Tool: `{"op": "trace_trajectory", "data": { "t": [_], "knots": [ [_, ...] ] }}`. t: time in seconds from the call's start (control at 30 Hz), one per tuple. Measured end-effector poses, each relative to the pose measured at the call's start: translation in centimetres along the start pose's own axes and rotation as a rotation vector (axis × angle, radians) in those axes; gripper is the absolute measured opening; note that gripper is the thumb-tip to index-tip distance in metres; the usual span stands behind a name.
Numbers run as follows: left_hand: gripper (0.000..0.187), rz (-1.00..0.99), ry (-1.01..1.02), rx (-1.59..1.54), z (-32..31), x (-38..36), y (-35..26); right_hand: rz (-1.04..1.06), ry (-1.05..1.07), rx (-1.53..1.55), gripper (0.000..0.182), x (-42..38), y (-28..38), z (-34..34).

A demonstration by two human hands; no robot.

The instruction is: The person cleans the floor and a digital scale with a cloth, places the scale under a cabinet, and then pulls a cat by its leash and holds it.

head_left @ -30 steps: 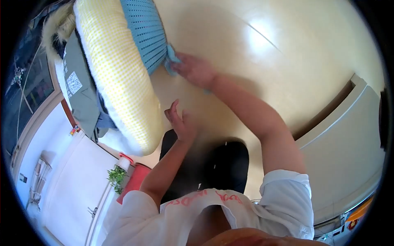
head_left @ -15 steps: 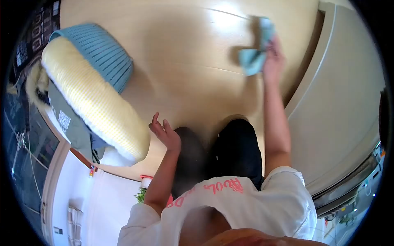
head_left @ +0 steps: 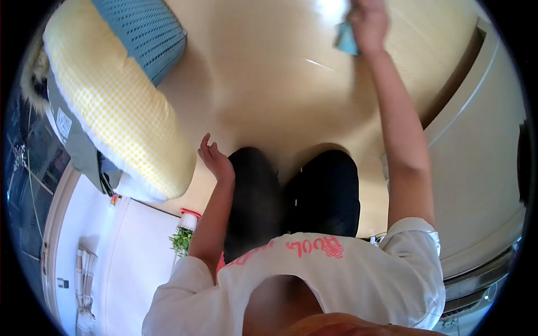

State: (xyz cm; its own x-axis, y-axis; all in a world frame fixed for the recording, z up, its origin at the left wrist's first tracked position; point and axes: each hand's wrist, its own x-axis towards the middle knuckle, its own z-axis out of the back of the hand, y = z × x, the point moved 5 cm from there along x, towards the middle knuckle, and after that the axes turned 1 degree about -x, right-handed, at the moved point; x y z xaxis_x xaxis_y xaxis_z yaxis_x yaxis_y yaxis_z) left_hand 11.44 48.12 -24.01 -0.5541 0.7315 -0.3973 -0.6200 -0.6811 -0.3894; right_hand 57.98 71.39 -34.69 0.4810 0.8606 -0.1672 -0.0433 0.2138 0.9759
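At the top of the view my right hand (head_left: 370, 28) is closed on a light blue-green cloth (head_left: 347, 39), against the wooden floor (head_left: 269, 84). Part of the cloth hangs out to the left of the hand; the rest is hidden by it. My left hand (head_left: 216, 161) is raised beside my left knee, fingers apart and holding nothing. Left of it lies a puffy yellow checked cushion (head_left: 123, 106), which leans against a blue woven basket (head_left: 151, 39).
A large pale curved panel (head_left: 476, 151) stands along the right side. A potted green plant (head_left: 180, 241) is at lower left, near a white surface (head_left: 140, 246). Dark clothing with a fur trim (head_left: 35, 78) lies at the far left.
My right arm has reached farther forward with the cloth, which now shows less. The view has shifted, and the basket and cushion appear higher and larger. My left hand stays raised.
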Motion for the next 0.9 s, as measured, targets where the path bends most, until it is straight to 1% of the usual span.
{"op": "trace_trajectory", "data": {
  "t": [0.03, 0.07, 0.1, 0.13, 0.17, 0.2, 0.27, 0.33, 0.37, 0.43, 0.47, 0.53, 0.57, 0.6, 0.67, 0.7, 0.73, 0.77, 0.8, 0.87, 0.9],
  "knots": [
    [0.033, 0.039, -0.005, -0.056, 0.2, 0.3, 1.2, -0.213, 0.107, 0.255, 0.028, -2.6, 2.5, -4.7],
    [0.033, 0.074, -0.009, -0.113, 0.4, 0.7, 2.5, 0.380, 0.298, -0.125, 0.028, -4.4, 1.4, -7.7],
    [0.034, 0.093, -0.011, -0.171, 0.5, 1.2, 4.2, 0.587, 0.451, -0.600, 0.031, -6.5, 3.0, -11.2],
    [0.035, 0.111, -0.017, -0.231, 0.4, 1.7, 6.3, 0.363, 0.627, -0.444, 0.040, -8.5, 2.7, -14.8],
    [0.037, 0.130, -0.024, -0.289, 0.7, 2.0, 7.7, 0.606, 0.639, -0.515, 0.039, -11.2, 2.7, -17.4],
    [0.037, 0.152, -0.041, -0.247, 1.4, 2.0, 8.4, 0.845, 0.641, -0.583, 0.037, -14.0, 2.6, -19.5],
    [0.037, 0.191, -0.069, -0.172, 2.6, 2.0, 9.3, 0.148, 0.993, -0.312, 0.035, -18.8, 3.1, -21.8],
    [0.038, 0.168, -0.073, -0.176, 3.5, 2.3, 10.1, 0.574, 1.107, -0.545, 0.033, -25.6, 2.0, -22.5],
    [0.038, 0.157, -0.074, -0.177, 4.1, 2.2, 10.4, 0.637, 1.131, -0.541, 0.034, -28.3, 1.2, -22.5],
    [0.038, 0.239, -0.077, -0.295, 5.1, 1.8, 10.0, 0.769, 1.175, -0.535, 0.036, -31.8, 0.8, -22.4],
    [0.038, 0.279, -0.078, -0.352, 5.6, 1.6, 9.6, 0.768, 1.101, -0.543, 0.037, -31.8, 0.6, -22.1],
    [0.037, 0.289, -0.055, -0.365, 6.5, 1.3, 9.0, 0.747, 0.947, -0.554, 0.040, -31.7, 0.5, -20.4],
    [0.037, 0.297, -0.039, -0.370, 6.6, 1.2, 9.1, 0.221, 0.961, -0.346, 0.041, -29.0, 4.1, -17.5],
    [0.036, 0.246, -0.035, -0.352, 6.4, 1.6, 10.0, -0.293, 0.922, -0.128, 0.043, -26.7, 7.5, -13.7],
    [0.034, 0.136, -0.019, -0.316, 5.9, 2.9, 12.3, 0.156, 0.525, -0.107, 0.048, -24.6, 5.5, -5.9],
    [0.033, 0.186, 0.005, -0.396, 5.9, 3.0, 11.9, 0.304, 0.378, -0.296, 0.059, -23.8, 6.1, -1.4],
    [0.033, 0.233, 0.033, -0.477, 5.8, 3.1, 10.3, 0.123, 0.200, -0.307, 0.053, -23.3, 6.4, 2.9],
    [0.032, 0.276, 0.065, -0.555, 5.6, 3.4, 9.4, 0.041, 0.002, -0.288, 0.048, -23.9, 4.7, 7.3],
    [0.033, 0.264, 0.046, -0.643, 5.9, 4.1, 9.3, -0.043, -0.200, -0.267, 0.045, -25.7, 2.5, 11.5],
    [0.034, 0.249, 0.023, -0.825, 7.1, 7.8, 10.2, -0.276, -0.508, -0.173, 0.039, -30.8, -0.4, 17.4],
    [0.034, 0.234, 0.020, -0.840, 8.3, 10.1, 10.0, -0.262, -0.583, -0.324, 0.040, -33.6, -1.2, 19.4]
  ]
}}
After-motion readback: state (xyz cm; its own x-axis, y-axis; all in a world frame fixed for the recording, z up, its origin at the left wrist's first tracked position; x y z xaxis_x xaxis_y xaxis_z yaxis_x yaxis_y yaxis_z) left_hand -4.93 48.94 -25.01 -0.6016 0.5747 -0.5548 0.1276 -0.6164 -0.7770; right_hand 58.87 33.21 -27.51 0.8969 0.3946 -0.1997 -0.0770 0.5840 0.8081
